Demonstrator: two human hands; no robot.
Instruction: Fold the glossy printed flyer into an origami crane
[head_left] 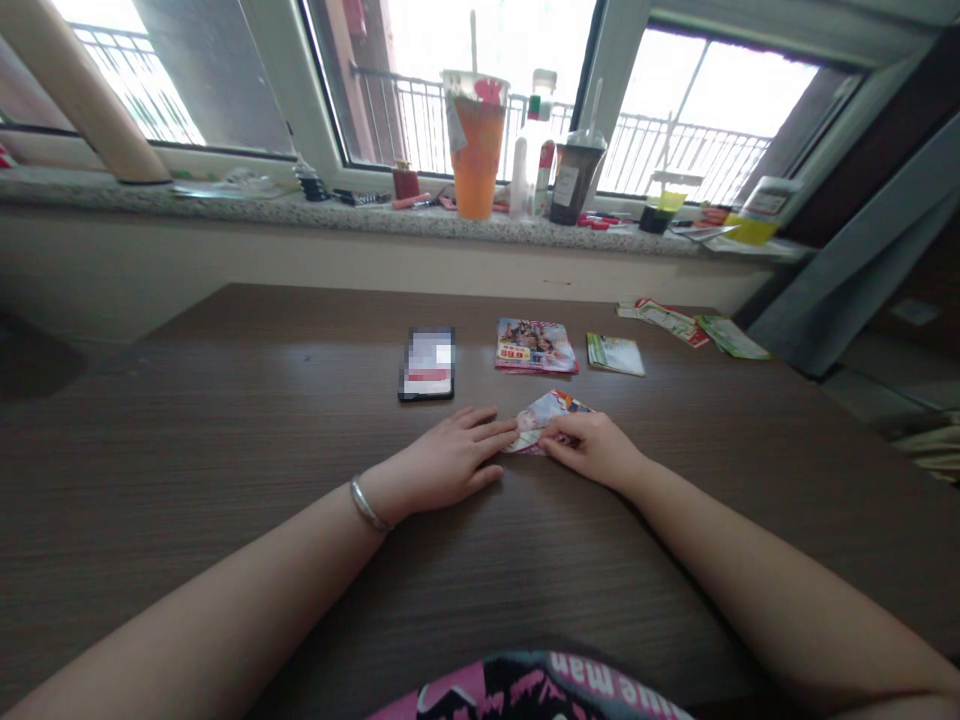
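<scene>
A small folded piece of printed paper (546, 412) lies on the brown wooden table (225, 420) in front of me. My left hand (450, 462) rests flat beside it, fingers stretched out, fingertips touching the paper's left edge. A silver bangle sits on that wrist. My right hand (589, 448) presses on the paper's right side with fingers curled and pinched on its fold.
A black phone (427, 364) lies beyond my left hand. A stack of colourful leaflets (535, 346), a green card pile (616, 354) and more leaflets (675, 322) lie further back. The stone windowsill (262, 208) holds an orange cup (475, 150), bottles and a dark drink.
</scene>
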